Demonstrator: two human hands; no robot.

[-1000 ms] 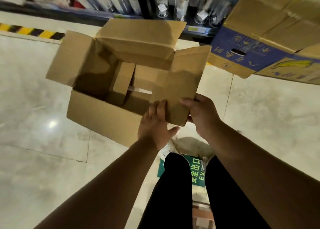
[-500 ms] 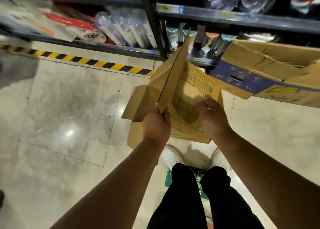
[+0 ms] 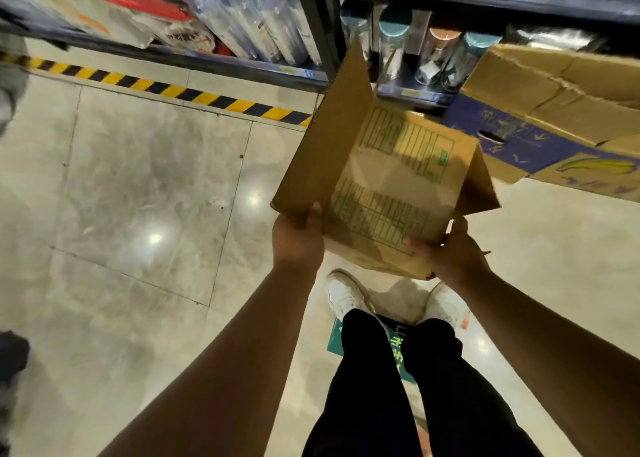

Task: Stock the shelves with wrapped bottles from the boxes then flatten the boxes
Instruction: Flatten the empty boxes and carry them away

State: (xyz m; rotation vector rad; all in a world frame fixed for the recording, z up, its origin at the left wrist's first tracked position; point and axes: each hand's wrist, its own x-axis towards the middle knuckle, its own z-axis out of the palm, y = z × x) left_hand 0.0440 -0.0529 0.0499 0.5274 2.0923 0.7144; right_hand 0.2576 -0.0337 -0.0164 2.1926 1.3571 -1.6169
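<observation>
I hold a brown cardboard box in front of me above the floor, turned so that a side with green printed tables faces up. My left hand grips its near left flap edge. My right hand grips the near right corner, thumb on the printed face. One flap stands up on the left, another hangs off at the right. Wrapped bottles with teal and copper caps stand on the low shelf behind the box.
A dark metal shelf unit runs along the top, with clear wrapped items on the left. A blue banana carton juts in at right. Yellow-black tape marks the tiled floor. My white shoes stand on a green floor sign.
The box went from lying open on the floor to being lifted and turned over in both hands. Since half a second ago it has spread wider and my hands have moved apart.
</observation>
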